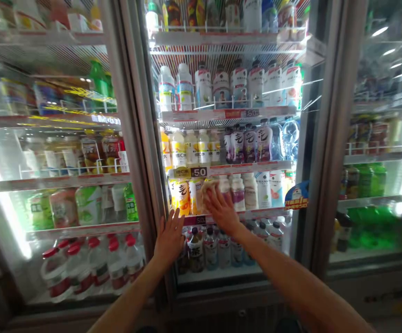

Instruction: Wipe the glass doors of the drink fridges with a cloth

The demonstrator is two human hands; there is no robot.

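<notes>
My right hand [220, 208] reaches into the open middle section of a drinks cooler and closes around a pale bottle [209, 187] on the third shelf down [256, 213], beside an orange-labelled bottle [182, 196] and several white ones. My left hand [169, 238] lies flat with fingers spread against the cooler's door frame [142, 152], just left of that shelf. Both forearms come up from the bottom of the view.
The swung-open glass door [303, 138] stands at the right of the opening. Shelves above and below hold rows of bottles. A closed glass door [58, 185] on the left shows red-capped bottles at the bottom. Another cooler [374, 185] with green bottles is on the right.
</notes>
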